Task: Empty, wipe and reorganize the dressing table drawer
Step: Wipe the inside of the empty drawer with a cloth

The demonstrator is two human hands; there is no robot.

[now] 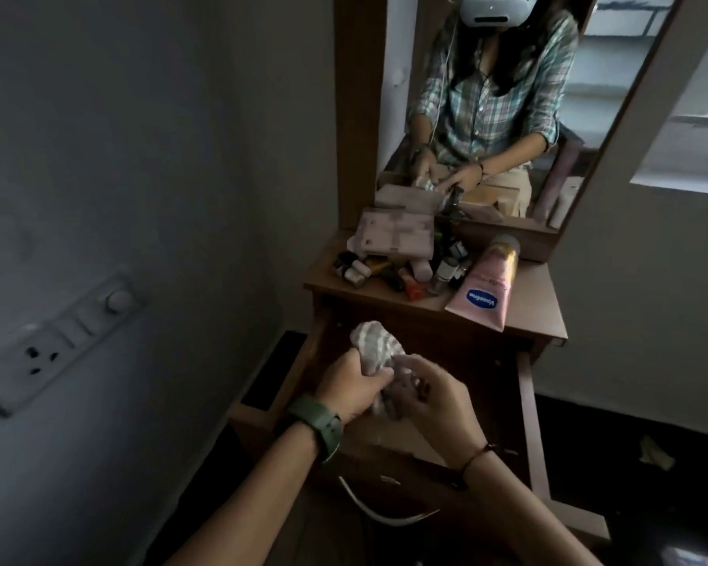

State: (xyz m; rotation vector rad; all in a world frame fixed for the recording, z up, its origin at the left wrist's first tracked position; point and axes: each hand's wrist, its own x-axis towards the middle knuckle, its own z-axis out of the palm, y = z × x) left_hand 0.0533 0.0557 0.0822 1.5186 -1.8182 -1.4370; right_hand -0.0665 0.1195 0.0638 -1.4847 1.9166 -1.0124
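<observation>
The wooden drawer (526,406) of the dressing table is pulled out below me. Over it, my left hand (352,386) grips a crumpled white cloth (375,347) that bulges above the fist. My right hand (430,392) pinches the lower part of the same cloth with curled fingers. The drawer floor under the hands is dark, and a few small scraps lie on it. On the tabletop (540,304) sit a pink Vaseline tube (489,285), a pale box (393,234) and several small bottles (401,273).
A mirror (487,116) stands behind the tabletop and reflects a person. A wall with a switch and socket panel (54,341) is close on the left. A white curved strip (385,510) lies near the drawer's front. A pale scrap (657,453) lies on the dark floor at right.
</observation>
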